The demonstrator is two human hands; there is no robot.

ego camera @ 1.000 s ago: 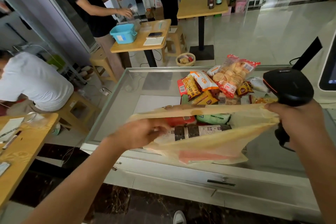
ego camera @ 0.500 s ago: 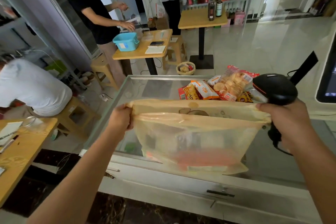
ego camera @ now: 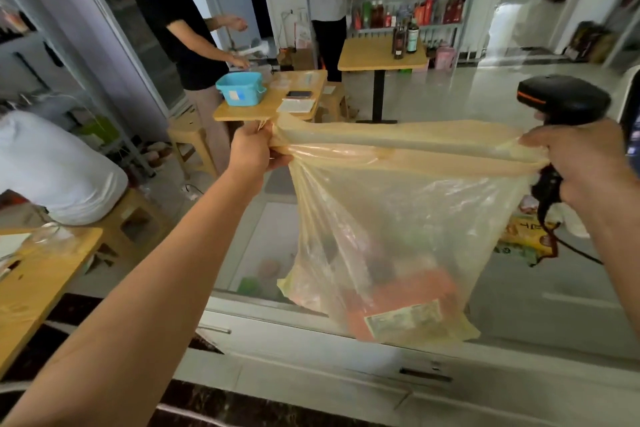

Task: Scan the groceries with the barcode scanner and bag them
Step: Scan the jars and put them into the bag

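Holding a translucent yellow plastic bag (ego camera: 398, 211) up in front of me, its mouth stretched wide between both hands.

Left hand (ego camera: 254, 149), at the bag's 10 o'clock corner: fingers (ego camera: 280, 160) curled tight, pinching a bunched fold of the rim.

Right hand (ego camera: 585, 170), at the 2 o'clock corner: fingers wrapped round the handle of the black barcode scanner (ego camera: 562, 102), with the thumb clamping the bag rim against it. The scanner head stands at 12 o'clock of that hand, orange trim facing 9 o'clock. Its cable (ego camera: 571, 251) trails off toward 5 o'clock.

The bag hangs over the near edge of the glass-topped bench (ego camera: 554, 291); I cannot tell whether its bottom touches. Inside, settled at 6 o'clock: a red packet (ego camera: 408, 291) with a pale printed packet (ego camera: 405, 317) just in front of it. Other shapes higher up are too blurred to name.

On the bench, at 3 o'clock of the bag, lies a yellow snack packet (ego camera: 523, 236), partly hidden by my right forearm.

Background: at 11 o'clock, a blue tub (ego camera: 240, 88) on a wooden table (ego camera: 242, 113), with a person in a black shirt (ego camera: 173, 21) beside it. At 9 o'clock, a seated person in white (ego camera: 52, 163). At 1 o'clock, shelves of bottles (ego camera: 412, 7).
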